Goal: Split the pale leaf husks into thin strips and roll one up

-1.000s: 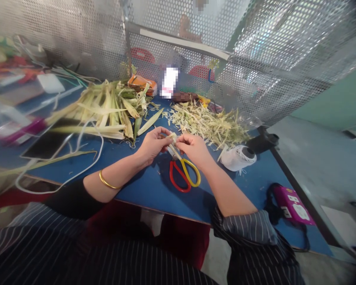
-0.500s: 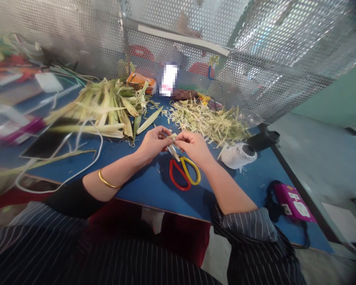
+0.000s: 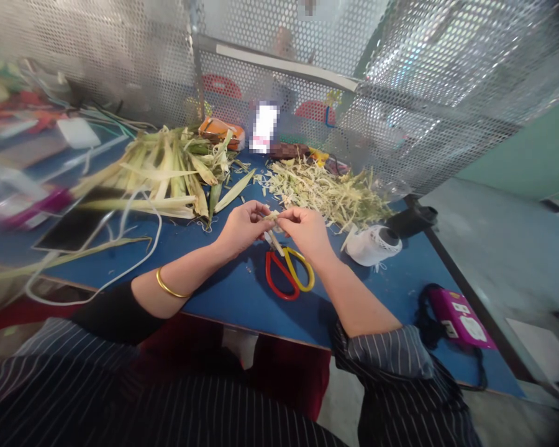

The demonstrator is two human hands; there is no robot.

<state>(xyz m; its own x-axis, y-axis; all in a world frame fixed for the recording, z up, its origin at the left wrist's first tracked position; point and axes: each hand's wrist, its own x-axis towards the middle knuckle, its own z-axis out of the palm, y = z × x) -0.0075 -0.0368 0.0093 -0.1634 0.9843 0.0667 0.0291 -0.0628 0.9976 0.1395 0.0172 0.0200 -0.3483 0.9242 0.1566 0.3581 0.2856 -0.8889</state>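
Note:
Both hands meet over the middle of the blue table (image 3: pixel 233 304). My left hand (image 3: pixel 243 226) pinches one side of a small pale piece of corn husk (image 3: pixel 272 216), and my right hand (image 3: pixel 305 230) pinches the other side. Fingertips cover most of the piece. Just below them lie scissors (image 3: pixel 282 292) with one red and one yellow handle; my hands partly hide their blades. Beyond my left hand is a heap of whole corn husks (image 3: pixel 168 164). A pile of shredded husk strips (image 3: pixel 328 192) spreads past my right hand.
A white thread cone (image 3: pixel 373 246) stands right of my right hand. A purple box (image 3: pixel 463 320) with a black cord sits near the right edge. A white cable (image 3: pixel 156 248) loops at the left by a dark phone-like slab (image 3: pixel 81 220). Perforated metal mesh (image 3: pixel 279 68) closes the back.
The husk piece between my fingertips has changed shape and angle slightly. Both hands keep nearly the same place, and the scissors lie where they were.

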